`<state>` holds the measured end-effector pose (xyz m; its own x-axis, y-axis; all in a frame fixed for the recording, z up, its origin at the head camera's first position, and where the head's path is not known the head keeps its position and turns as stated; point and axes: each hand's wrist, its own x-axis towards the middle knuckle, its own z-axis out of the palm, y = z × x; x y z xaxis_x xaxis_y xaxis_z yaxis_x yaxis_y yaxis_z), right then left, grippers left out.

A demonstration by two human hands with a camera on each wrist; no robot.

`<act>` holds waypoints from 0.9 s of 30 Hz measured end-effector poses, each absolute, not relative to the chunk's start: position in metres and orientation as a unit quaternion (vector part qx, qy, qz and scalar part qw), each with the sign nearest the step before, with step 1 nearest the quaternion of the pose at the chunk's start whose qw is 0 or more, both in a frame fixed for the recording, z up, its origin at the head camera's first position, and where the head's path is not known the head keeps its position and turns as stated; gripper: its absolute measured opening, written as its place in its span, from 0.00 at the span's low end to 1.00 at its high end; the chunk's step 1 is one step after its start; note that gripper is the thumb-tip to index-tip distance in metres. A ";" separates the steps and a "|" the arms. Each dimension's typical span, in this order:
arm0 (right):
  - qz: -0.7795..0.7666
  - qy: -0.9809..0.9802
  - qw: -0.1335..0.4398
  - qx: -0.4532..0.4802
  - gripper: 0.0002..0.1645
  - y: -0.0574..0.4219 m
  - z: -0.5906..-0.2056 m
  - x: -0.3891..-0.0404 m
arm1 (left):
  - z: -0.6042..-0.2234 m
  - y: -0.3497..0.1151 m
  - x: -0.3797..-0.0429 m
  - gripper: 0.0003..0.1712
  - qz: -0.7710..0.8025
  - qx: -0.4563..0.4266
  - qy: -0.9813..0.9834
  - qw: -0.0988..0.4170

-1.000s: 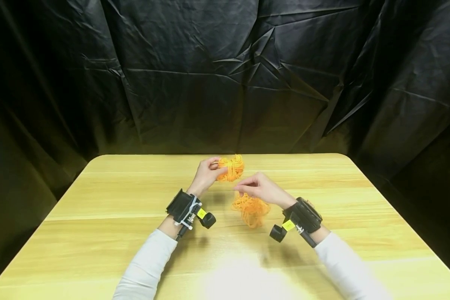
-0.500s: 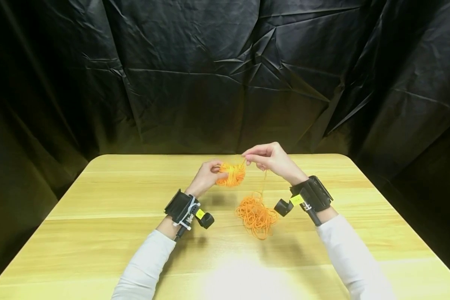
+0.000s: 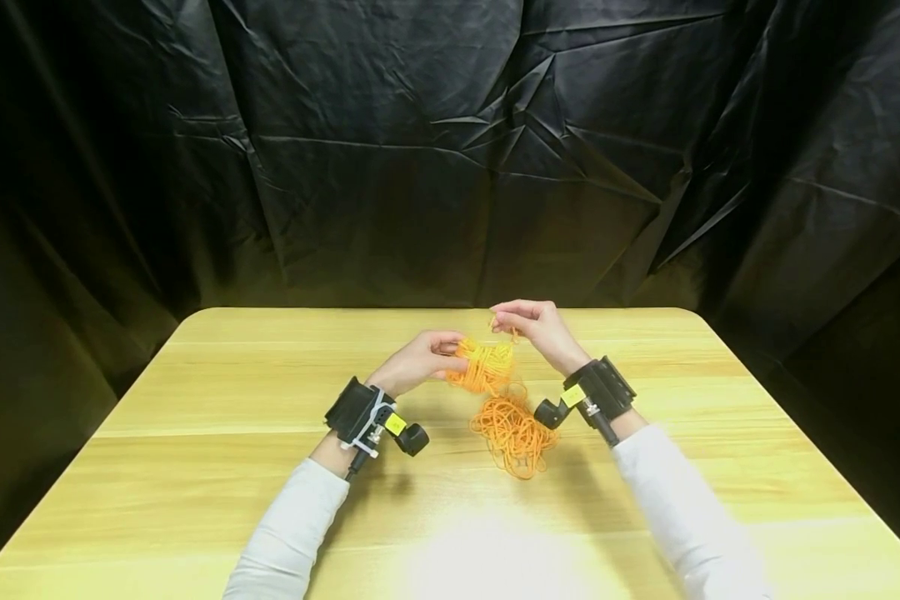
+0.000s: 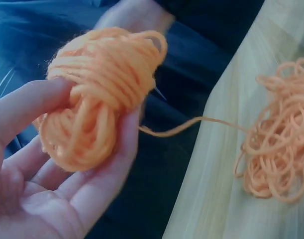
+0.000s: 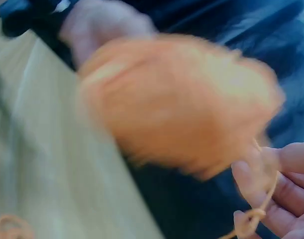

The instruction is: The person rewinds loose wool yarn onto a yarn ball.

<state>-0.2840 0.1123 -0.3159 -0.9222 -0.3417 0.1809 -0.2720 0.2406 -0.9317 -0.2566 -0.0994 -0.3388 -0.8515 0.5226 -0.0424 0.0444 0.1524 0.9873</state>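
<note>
My left hand (image 3: 418,362) grips an orange ball of yarn (image 3: 487,367) above the far middle of the table, thumb on one side and fingers on the other. Thick strands wrap round the ball's middle in the left wrist view, where the yarn ball (image 4: 102,74) shows a loose loop at its top. Just right of the ball, my right hand (image 3: 536,325) pinches a strand of yarn (image 5: 272,191) between thumb and fingertips. That strand has a small loop in it near the fingers. Below both hands, a loose tangle of orange yarn (image 3: 515,435) lies on the table.
The wooden table (image 3: 195,467) has its far edge just beyond the hands. A black sheet (image 3: 360,225) hangs behind it. A single strand (image 4: 179,128) runs from near the ball to the tangle.
My right hand rose from over the tangle to beside the ball, then dropped slightly, with a strand pinched. My left hand moved the ball a little right and down, turning it.
</note>
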 end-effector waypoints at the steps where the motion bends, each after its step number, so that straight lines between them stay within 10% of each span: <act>1: -0.581 0.791 0.034 -0.188 0.16 0.111 -0.322 -0.284 | -0.338 -0.099 -0.256 0.21 0.630 0.191 0.728 0.192; 27: -0.503 0.809 0.131 -0.275 0.13 0.094 -0.323 -0.232 | -0.340 -0.093 -0.263 0.20 0.695 0.104 0.710 0.046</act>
<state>-0.2315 0.0935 -0.3226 -0.8141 -0.5770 0.0658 -0.3141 0.3422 -0.8856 -0.2627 -0.0930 -0.3397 -0.9739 0.2129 0.0792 0.0837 0.0122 0.9964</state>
